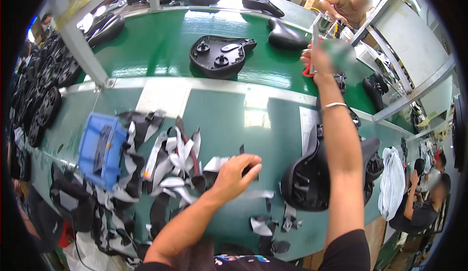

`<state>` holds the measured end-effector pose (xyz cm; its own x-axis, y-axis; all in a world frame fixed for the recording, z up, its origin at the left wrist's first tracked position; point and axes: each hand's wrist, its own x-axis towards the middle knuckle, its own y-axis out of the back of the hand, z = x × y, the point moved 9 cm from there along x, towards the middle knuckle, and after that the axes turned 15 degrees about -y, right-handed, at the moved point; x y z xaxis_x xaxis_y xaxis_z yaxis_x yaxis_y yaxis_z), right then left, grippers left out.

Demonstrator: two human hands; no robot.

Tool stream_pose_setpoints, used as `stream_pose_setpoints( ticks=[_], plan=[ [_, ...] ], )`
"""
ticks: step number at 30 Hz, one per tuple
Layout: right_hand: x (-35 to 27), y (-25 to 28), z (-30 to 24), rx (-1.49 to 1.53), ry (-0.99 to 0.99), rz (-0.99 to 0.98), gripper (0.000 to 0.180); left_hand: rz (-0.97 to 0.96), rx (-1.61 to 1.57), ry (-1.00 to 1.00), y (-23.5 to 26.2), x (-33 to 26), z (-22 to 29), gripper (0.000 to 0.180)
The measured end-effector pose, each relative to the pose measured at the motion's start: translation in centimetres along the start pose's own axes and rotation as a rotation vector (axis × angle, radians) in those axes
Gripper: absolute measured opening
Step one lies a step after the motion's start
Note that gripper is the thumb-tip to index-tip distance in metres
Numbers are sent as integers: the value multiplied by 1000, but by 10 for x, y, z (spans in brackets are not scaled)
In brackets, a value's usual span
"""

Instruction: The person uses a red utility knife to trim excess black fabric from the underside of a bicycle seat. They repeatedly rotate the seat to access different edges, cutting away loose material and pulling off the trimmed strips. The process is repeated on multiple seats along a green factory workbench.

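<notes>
My right hand [319, 60] is stretched far over the green belt, its fingers closed round red-handled scissors [307, 71]; part of that area is blurred. My left hand [237, 173] hovers at the middle of the near table. Its fingers are curled and the thumb nearly meets them; whatever may be between them is hidden. Black and white strips [180, 149] lie in a tangle to its left. Black bicycle saddles [304, 183] stand to its right, partly behind my right forearm. An upturned saddle [219, 56] on the belt shows its underside.
A blue bin [100, 151] stands left of the strips. Another saddle [285, 36] lies on the belt near my right hand. Metal posts [83, 51] frame the belt. More saddles pile up at far left. A white bundle [391, 183] hangs at right. People work across the belt and at right.
</notes>
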<state>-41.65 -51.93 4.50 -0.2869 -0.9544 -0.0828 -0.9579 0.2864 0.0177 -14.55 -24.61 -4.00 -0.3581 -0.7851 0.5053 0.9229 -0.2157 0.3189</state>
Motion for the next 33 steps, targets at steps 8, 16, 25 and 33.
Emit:
stream_pose_setpoints(
  ticks=[8,16,25,33],
  plan=[
    [130,-71,103,352,-213,-12,48,-2,-13,76,10,7,-4,11],
    [96,-87,90,139,-155,21,43,49,5,118,15,6,-13,14],
    [-161,-73,-32,-624,63,-299,35,265,-418,176,13,1,-30,30],
    [-446,-72,10,-1388,969,-574,23,270,-1303,564,31,-25,-17,66]
  ],
)
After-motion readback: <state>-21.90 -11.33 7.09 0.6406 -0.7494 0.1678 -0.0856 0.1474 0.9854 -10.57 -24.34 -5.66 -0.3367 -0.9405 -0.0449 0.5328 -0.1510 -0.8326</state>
